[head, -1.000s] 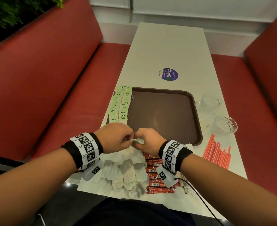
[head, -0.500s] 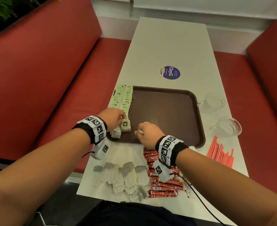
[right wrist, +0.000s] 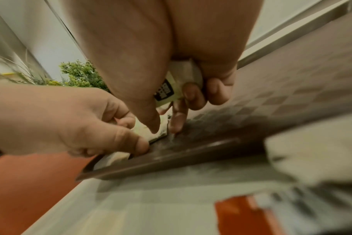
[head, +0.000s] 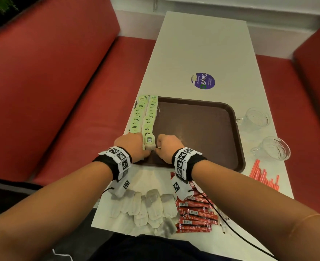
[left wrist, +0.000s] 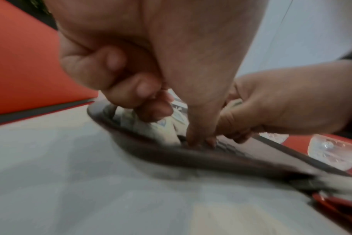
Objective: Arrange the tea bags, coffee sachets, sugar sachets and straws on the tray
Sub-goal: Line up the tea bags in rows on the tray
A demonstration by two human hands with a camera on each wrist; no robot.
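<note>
A brown tray (head: 196, 132) lies mid-table, with two rows of green-tagged tea bags (head: 146, 117) along its left side. At the near end of the right row sits one more tea bag (head: 149, 143), between my two hands. My left hand (head: 134, 147) pinches the tea bag's near edge (right wrist: 143, 130) at the tray rim. My right hand (head: 164, 146) touches that bag with thumb and forefinger, while its curled fingers hold another tagged tea bag (right wrist: 171, 89). Loose tea bags (head: 151, 206) and red coffee sachets (head: 195, 213) lie near the table's front edge. Red straws (head: 262, 176) lie at the right.
Two glass cups (head: 257, 119) (head: 274, 149) stand right of the tray. A purple sticker (head: 203, 81) is on the table beyond it. Red bench seats (head: 52, 91) run along both sides of the table. A black cable (head: 230, 227) trails from my right wrist over the sachets.
Both hands moved forward from above the loose tea bags to the tray's near-left corner. The tea bag they carried now lies at the near end of the right row.
</note>
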